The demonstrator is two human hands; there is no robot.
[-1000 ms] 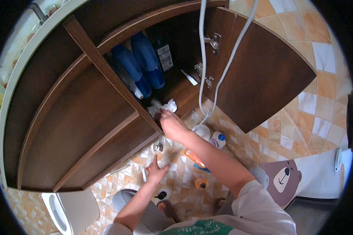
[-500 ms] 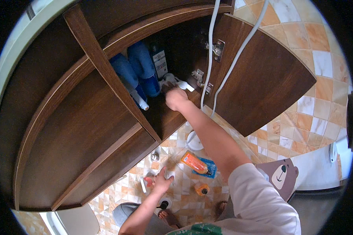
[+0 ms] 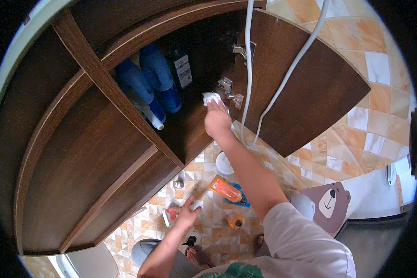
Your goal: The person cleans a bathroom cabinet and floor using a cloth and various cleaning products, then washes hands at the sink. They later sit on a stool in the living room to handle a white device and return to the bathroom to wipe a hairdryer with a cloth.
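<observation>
My right hand [image 3: 218,121] reaches over the floor panel of a dark wooden cabinet. It grips a crumpled white cloth or tissue [image 3: 211,97], pressed down near the door hinges [image 3: 237,100]. To its left inside stand blue bottles [image 3: 156,69] and a dark bottle with a white label [image 3: 183,72]. A thin white nozzle or tube [image 3: 155,121] juts out beside them. Lower down, my left hand [image 3: 187,217] hovers above the tiled floor, its fingers spread and holding nothing I can see. A red item [image 3: 172,213] and a white item [image 3: 166,217] lie just left of it.
The curved cabinet door [image 3: 306,88] hangs open at the right, with a white hose [image 3: 249,69] looping in front. On the floor are an orange bottle [image 3: 224,188] on a blue packet [image 3: 245,200], a small orange bottle [image 3: 236,221], a white round object [image 3: 224,163] and a black-topped bottle [image 3: 191,240].
My right hand has moved from the back toward the hinge side and cabinet's front edge, and the white cloth now shows clearly. My left hand stays low and spread. The view has shifted slightly.
</observation>
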